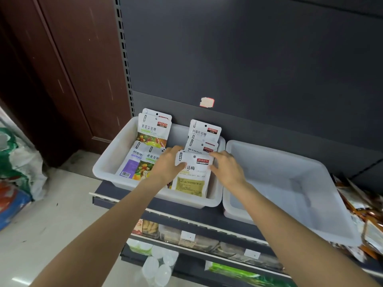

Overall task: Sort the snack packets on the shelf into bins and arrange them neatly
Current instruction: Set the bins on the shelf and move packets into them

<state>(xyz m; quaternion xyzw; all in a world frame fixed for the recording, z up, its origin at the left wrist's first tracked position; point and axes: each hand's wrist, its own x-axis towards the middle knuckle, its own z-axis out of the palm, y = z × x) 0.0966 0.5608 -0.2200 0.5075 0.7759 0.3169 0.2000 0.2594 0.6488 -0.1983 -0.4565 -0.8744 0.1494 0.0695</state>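
Left bin (103, 162): translucent white plastic, smooth, semi-matt. Right bin (342, 224): same plastic. Snack packets (154, 131): glossy printed film, white fronts. Shelf back panel (248, 69): dark grey painted metal, matt. Slotted upright (125, 59): metal. Door (72, 59): reddish-brown wood, slight sheen. Floor (51, 214): pale tile, smooth, glossy.

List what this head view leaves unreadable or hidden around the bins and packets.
- Front packet: the first character of its name is covered by the left hand; the right hand covers its right edge.
- Packet behind it: its lower part is hidden by the front packet.
- Orange packets beside the empty bin: cut off by the right edge and blurred.
- Lower-shelf price tags: too small and blurred to read.
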